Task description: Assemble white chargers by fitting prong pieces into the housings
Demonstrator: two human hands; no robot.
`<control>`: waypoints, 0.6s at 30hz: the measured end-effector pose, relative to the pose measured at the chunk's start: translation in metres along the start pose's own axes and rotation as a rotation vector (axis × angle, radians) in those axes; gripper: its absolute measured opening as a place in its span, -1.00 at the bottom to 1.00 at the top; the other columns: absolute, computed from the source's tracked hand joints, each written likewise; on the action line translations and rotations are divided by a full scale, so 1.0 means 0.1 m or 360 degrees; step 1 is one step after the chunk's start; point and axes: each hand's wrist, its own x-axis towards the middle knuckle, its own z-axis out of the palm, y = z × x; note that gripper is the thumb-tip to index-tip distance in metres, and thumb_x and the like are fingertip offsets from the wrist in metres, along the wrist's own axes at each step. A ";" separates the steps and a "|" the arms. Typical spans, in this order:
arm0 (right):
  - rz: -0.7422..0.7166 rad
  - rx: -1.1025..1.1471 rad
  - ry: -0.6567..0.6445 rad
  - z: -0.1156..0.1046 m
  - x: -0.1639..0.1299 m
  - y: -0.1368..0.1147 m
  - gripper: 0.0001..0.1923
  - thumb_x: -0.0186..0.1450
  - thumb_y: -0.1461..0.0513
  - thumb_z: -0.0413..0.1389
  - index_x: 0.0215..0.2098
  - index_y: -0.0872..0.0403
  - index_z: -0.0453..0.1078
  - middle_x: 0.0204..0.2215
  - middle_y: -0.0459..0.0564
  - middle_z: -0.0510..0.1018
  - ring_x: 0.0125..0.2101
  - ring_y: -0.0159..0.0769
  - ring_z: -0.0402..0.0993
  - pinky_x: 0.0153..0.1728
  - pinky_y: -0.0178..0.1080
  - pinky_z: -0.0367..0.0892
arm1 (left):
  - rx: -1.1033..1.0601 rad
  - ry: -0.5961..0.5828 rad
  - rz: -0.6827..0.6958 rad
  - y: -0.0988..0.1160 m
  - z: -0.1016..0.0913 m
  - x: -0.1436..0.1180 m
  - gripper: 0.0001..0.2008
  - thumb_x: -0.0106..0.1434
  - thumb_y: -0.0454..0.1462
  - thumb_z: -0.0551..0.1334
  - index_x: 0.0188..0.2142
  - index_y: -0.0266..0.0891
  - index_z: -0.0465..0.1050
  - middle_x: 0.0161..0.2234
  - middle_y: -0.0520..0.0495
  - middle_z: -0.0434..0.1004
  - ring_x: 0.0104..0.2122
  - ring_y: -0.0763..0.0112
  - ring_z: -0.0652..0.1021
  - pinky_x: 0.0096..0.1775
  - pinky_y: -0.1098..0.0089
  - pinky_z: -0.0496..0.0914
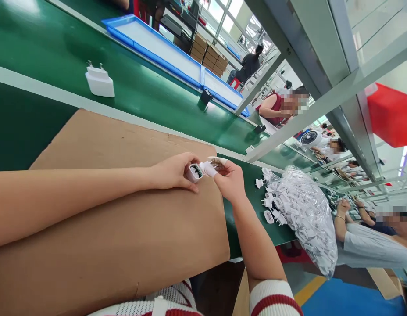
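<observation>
Over the brown cardboard sheet (101, 228), the left hand (172, 171) and the right hand (231, 180) both grip one small white charger shell (196, 171). Right of the cardboard lies a heap of white charger parts (302, 206). Beyond the cardboard, a white plug (100, 81) rests on the green tabletop (151, 96).

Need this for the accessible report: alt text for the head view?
Two bare hands meet over a brown cardboard sheet: the left hand grips a small white charger housing while the right hand, its fingertips taped, touches its end. A finished white charger lies on the green conveyor belt, and a clear bag of white parts sits at right.
</observation>
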 end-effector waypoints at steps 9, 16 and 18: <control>-0.0558 -0.0805 -0.0021 0.12 -0.14 0.13 -0.56 0.21 0.39 0.09 -0.01 -0.02 0.58 -0.22 -0.02 0.65 -0.27 -0.25 0.48 -0.22 -0.21 0.44 | 0.0011 -0.0036 -0.0008 -0.04 -0.08 -0.04 -0.61 0.02 0.07 0.35 -0.32 -0.16 0.52 -0.42 0.01 0.50 -0.38 0.26 0.50 -0.36 0.34 0.33; -0.0768 -0.1138 -0.0163 0.13 -0.07 0.08 -0.55 0.14 0.47 0.04 -0.12 0.01 0.58 -0.26 0.00 0.64 -0.26 -0.19 0.43 -0.21 -0.19 0.42 | 0.0034 0.0035 0.0018 0.00 -0.03 -0.04 -0.64 -0.03 0.05 0.34 -0.43 -0.18 0.48 -0.45 0.01 0.46 -0.43 0.30 0.44 -0.39 0.34 0.27; -0.0801 -0.1122 -0.0127 0.13 -0.06 0.08 -0.57 0.15 0.46 0.05 -0.12 0.02 0.58 -0.25 0.01 0.63 -0.25 -0.19 0.44 -0.19 -0.18 0.42 | 0.0035 0.0024 0.0016 0.00 -0.04 -0.04 -0.63 -0.02 0.06 0.34 -0.41 -0.18 0.49 -0.45 0.01 0.45 -0.43 0.30 0.43 -0.39 0.34 0.27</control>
